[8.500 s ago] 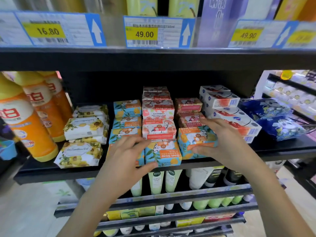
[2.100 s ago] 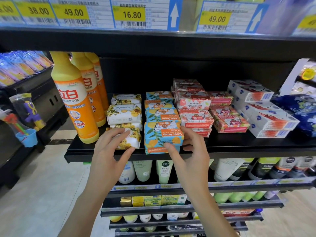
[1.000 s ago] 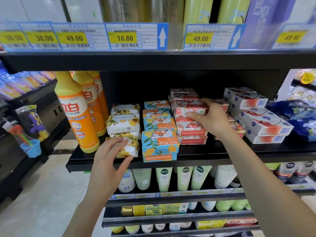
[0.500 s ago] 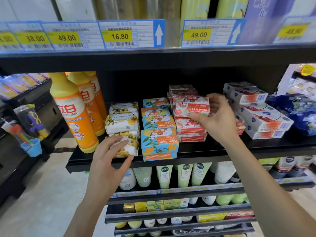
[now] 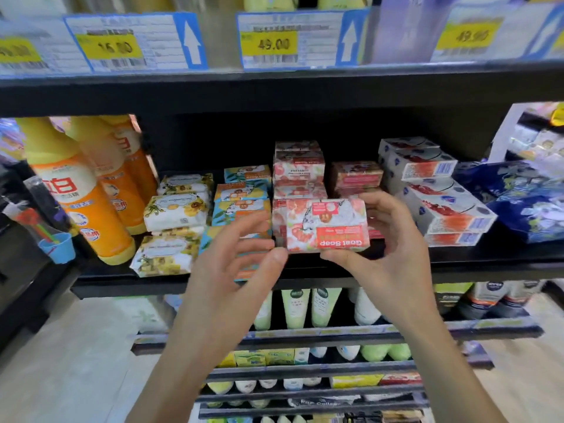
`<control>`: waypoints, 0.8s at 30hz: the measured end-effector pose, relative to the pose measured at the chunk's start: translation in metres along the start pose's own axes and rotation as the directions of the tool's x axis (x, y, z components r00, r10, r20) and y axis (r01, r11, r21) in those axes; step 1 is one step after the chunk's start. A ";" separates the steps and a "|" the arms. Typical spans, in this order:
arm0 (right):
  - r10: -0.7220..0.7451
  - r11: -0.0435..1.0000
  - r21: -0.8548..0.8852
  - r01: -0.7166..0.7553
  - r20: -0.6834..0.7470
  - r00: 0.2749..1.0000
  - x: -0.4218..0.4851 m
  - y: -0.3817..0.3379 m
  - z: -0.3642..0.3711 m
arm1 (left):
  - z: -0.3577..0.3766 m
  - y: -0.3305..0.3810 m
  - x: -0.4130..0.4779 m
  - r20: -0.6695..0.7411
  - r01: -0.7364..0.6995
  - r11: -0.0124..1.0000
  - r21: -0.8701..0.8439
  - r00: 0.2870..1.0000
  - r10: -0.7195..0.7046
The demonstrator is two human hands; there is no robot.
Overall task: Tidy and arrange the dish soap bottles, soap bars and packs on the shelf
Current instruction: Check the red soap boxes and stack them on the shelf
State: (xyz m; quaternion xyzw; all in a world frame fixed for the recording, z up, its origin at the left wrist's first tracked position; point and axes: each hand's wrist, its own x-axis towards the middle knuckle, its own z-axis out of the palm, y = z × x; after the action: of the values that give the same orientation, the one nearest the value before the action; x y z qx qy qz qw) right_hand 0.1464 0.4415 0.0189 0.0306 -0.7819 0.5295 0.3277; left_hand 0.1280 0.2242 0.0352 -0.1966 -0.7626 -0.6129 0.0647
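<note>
The right hand grips a glossy rectangular red-and-white box in curled fingers, its "Goat Soap" lettering upside down. The left hand is spread loosely beside it.

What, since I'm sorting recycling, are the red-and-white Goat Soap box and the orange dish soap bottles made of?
Red-and-white Goat Soap box: probably printed cardboard, slightly glossy; crisp edges, flat faces.
Orange dish soap bottles: likely glossy moulded plastic; rounded shoulders, highlights.
</note>
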 end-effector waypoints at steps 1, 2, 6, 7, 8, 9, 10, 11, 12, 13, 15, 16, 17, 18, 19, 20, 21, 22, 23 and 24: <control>0.002 1.000 0.006 -0.002 -0.002 1.000 -0.002 0.002 -0.006 | 0.011 0.001 0.001 0.017 0.022 1.000 -0.010 1.000 -0.022; 0.004 1.000 0.019 -0.004 -0.003 1.000 -0.004 0.004 -0.013 | 0.021 0.004 0.001 0.029 0.041 0.999 -0.022 0.999 -0.041; 0.004 0.997 0.078 -0.004 -0.008 1.000 -0.014 0.014 -0.036 | 0.064 0.012 0.001 0.057 0.113 0.991 -0.070 0.992 -0.109; 0.000 0.996 0.089 0.000 -0.005 1.000 -0.017 0.017 -0.040 | 0.074 0.013 0.000 0.060 0.130 0.987 -0.099 0.990 -0.124; 0.002 0.995 0.102 -0.002 -0.004 1.000 -0.019 0.021 -0.045 | 0.084 0.013 -0.001 0.058 0.142 0.980 -0.137 0.989 -0.135; 0.012 0.992 0.123 -0.012 0.001 1.000 -0.021 0.024 -0.050 | 0.092 0.013 -0.002 0.044 0.149 0.973 -0.179 0.989 -0.143; 0.030 0.987 0.155 -0.032 0.016 0.999 -0.023 0.028 -0.054 | 0.099 0.009 -0.002 0.021 0.152 0.963 -0.224 0.988 -0.151; 0.050 0.980 0.191 -0.057 0.041 0.998 -0.024 0.031 -0.059 | 0.105 0.006 -0.003 0.000 0.162 0.950 -0.268 0.986 -0.168; 0.070 0.970 0.229 -0.085 0.073 0.995 -0.026 0.033 -0.065 | 0.112 0.004 -0.004 -0.014 0.171 0.936 -0.307 0.983 -0.184; 0.091 0.956 0.269 -0.116 0.104 0.990 -0.027 0.037 -0.071 | 0.117 0.003 -0.005 -0.022 0.169 0.928 -0.332 0.982 -0.187; 0.165 0.917 0.341 -0.207 0.147 0.975 -0.028 0.041 -0.083 | 0.127 0.001 -0.007 -0.041 0.163 0.923 -0.350 0.981 -0.188; 0.216 0.895 0.363 -0.259 0.156 0.964 -0.028 0.043 -0.088 | 0.131 0.000 -0.008 -0.047 0.160 0.922 -0.352 0.981 -0.188; 0.262 0.872 0.381 -0.308 0.166 0.950 -0.027 0.045 -0.093 | 0.135 -0.001 -0.010 -0.047 0.159 0.922 -0.353 0.981 -0.187; 0.301 0.849 0.395 -0.350 0.184 0.936 -0.027 0.048 -0.096 | 0.140 -0.003 -0.012 -0.046 0.162 0.921 -0.353 0.981 -0.190; 0.325 0.831 0.403 -0.383 0.207 0.923 -0.027 0.050 -0.099 | 0.143 -0.004 -0.015 -0.046 0.169 0.921 -0.350 0.979 -0.197; 0.339 0.819 0.408 -0.403 0.223 0.914 -0.028 0.052 -0.101 | 0.147 -0.005 -0.017 -0.048 0.175 0.921 -0.347 0.978 -0.204; 0.350 0.813 0.408 -0.415 0.227 0.909 -0.028 0.054 -0.103 | 0.150 -0.005 -0.020 -0.052 0.180 0.922 -0.342 0.976 -0.210; 0.358 0.811 0.406 -0.421 0.225 0.906 -0.030 0.057 -0.105 | 0.153 -0.005 -0.022 -0.058 0.180 0.923 -0.339 0.976 -0.212; 0.364 0.809 0.406 -0.426 0.222 0.904 -0.031 0.059 -0.107 | 0.156 -0.006 -0.024 -0.061 0.180 0.925 -0.336 0.975 -0.212; 0.370 0.804 0.410 -0.431 0.223 0.902 -0.032 0.061 -0.108 | 0.159 -0.006 -0.026 -0.065 0.178 0.926 -0.332 0.975 -0.211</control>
State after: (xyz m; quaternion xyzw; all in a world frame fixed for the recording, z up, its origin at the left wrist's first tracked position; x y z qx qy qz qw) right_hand 0.1994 0.5504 -0.0235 -0.0254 -0.6463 0.7497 0.1397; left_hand 0.1719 0.3698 -0.0171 -0.0970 -0.6629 -0.7423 0.0083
